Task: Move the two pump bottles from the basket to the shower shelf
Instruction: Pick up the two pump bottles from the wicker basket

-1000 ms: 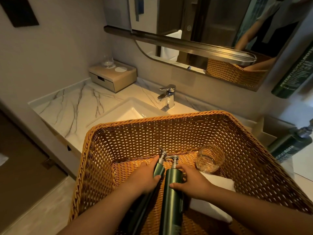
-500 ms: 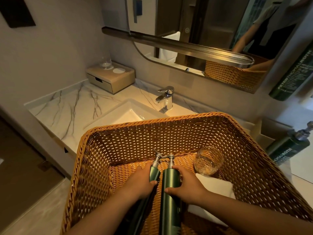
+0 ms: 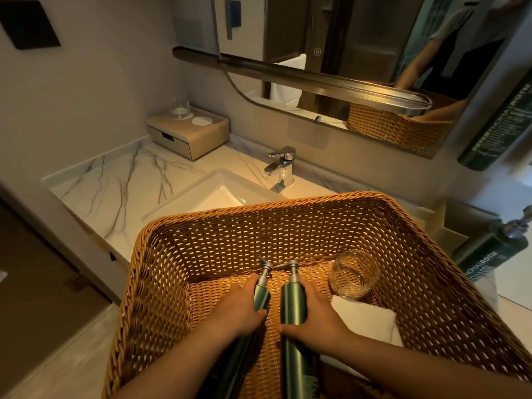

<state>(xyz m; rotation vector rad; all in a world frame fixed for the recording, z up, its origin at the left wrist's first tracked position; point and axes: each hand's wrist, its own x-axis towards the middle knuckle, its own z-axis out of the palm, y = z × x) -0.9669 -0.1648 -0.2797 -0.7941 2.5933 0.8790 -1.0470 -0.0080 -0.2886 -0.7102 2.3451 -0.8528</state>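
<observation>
Left hand [image 3: 240, 308]: my fingers wrapped the left pump bottle [image 3: 260, 296].
Right hand [image 3: 315, 318]: gripped the right pump bottle [image 3: 292, 303].
Advice: lift both clear of the wicker basket [image 3: 161, 283] rim, avoiding the glass [image 3: 354, 273].

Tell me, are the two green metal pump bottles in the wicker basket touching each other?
Apart. The head view shows woven basket floor between the left pump bottle and the right pump bottle along their upper bodies; lower down, arms hide them.

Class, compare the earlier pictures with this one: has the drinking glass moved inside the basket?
No. The drinking glass keeps its place in the basket's far right corner, just beyond the folded white towel. The small shifts across the picture match the camera's motion.
</observation>
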